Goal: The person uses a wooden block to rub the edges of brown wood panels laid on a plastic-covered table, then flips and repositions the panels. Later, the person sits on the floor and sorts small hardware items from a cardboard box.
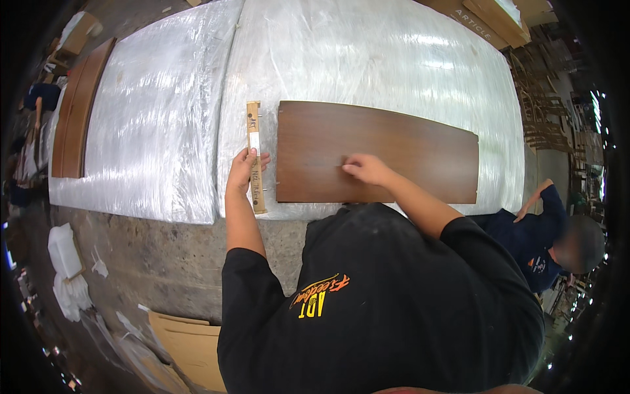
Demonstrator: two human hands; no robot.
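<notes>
My left hand grips a narrow light-wood strip, its thumb on top and its fingertips showing past the right edge. The strip has dark handwriting, a pale label and small metal pins sticking out of its right side. Just to the right lies a flat brown wooden panel with a slightly curved far edge. Over the middle of that panel is my right hand, fingers curled together. Whatever they may pinch is hidden.
Plastic-wrapped work surfaces lie under the panel and to the left, where more brown panels rest. A co-worker stands close on my right. Cardboard boxes are at the far right; flattened cardboard and white wrapping lie on the floor.
</notes>
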